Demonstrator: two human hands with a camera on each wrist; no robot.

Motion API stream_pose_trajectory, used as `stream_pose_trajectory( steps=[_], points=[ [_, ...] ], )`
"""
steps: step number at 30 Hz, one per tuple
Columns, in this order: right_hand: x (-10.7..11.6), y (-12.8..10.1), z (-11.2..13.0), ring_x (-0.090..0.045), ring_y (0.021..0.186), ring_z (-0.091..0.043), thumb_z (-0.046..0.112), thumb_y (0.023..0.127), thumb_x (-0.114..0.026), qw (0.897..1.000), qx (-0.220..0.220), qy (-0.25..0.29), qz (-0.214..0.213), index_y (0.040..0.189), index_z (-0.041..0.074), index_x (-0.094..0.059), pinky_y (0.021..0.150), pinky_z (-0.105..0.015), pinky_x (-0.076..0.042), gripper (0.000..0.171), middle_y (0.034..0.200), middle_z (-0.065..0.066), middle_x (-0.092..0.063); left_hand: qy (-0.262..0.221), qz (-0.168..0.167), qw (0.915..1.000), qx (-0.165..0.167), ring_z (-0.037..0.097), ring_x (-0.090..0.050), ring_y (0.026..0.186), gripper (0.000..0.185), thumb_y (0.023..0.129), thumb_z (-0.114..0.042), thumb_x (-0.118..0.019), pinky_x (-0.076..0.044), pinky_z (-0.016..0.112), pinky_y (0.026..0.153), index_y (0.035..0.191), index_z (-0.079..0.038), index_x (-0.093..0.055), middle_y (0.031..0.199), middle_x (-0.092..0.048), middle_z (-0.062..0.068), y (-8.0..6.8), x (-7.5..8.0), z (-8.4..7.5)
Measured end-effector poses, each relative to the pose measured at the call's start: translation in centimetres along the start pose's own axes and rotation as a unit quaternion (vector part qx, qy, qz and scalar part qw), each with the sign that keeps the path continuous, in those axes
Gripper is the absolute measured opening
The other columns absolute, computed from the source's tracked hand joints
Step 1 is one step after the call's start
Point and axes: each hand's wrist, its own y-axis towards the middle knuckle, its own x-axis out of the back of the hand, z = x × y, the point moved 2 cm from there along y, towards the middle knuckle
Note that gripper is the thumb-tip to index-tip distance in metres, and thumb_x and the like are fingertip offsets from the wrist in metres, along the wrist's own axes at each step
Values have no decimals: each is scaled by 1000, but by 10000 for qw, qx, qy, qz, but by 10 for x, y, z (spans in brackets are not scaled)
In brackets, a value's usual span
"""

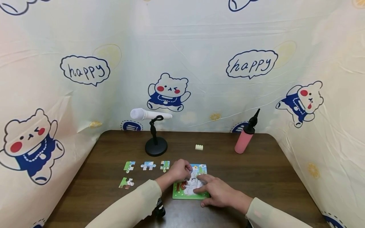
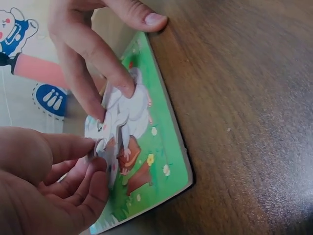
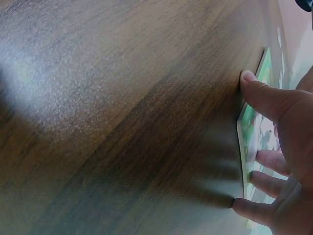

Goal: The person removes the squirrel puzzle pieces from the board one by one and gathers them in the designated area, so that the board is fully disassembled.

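Observation:
A puzzle board (image 1: 188,197) with a green border and a white cartoon animal picture lies on the table before me. My left hand (image 1: 179,171) is over its upper left part, thumb and fingers pinching a puzzle piece (image 2: 100,146) by its edge. That piece stands tilted against the picture, partly hidden by the fingers. From the right, my right hand (image 1: 219,191) spreads across the board, its fingertips pressing on the white animal. Its thumb (image 3: 249,77) extends past the board's near edge onto the table.
Loose puzzle pieces lie left of the board, among them a sky-blue one (image 1: 148,165) and a green one (image 1: 126,183). Behind stand a white microphone (image 1: 151,114) on a black stand (image 1: 156,147), a pale toy block (image 1: 199,147) and a pink hand pump (image 1: 243,142).

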Motion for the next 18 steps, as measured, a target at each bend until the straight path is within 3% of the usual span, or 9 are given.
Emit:
stream_pose_trajectory(
  steps=[5, 11, 18],
  points=[
    [0, 1, 1, -38, 149, -30, 50, 91, -75, 10000, 42, -75, -13, 136, 39, -66, 114, -52, -41, 47, 160, -9, -43, -324, 83, 9993, -138, 15, -63, 69, 16, 82, 5, -73, -50, 28, 61, 98, 0, -73, 79, -69, 4, -2, 6, 0],
    [0, 2, 2, -38, 149, -31, 50, 91, -74, 9999, 49, -111, 11, 136, 40, -65, 113, -53, -41, 48, 160, -10, -43, -349, 106, 9983, -450, 12, -61, 75, 16, 88, -3, -75, -51, 28, 64, 104, -1, -76, 87, -70, 3, -10, 19, 5],
    [-1, 0, 1, -39, 148, -32, 52, 91, -74, 9999, 30, -120, -77, 137, 40, -65, 111, -56, -42, 48, 159, -9, -44, -515, 96, 9983, -253, 15, -59, 78, 17, 91, -6, -74, -52, 31, 65, 107, -2, -76, 88, -69, 2, -34, 48, 16]
  ],
)
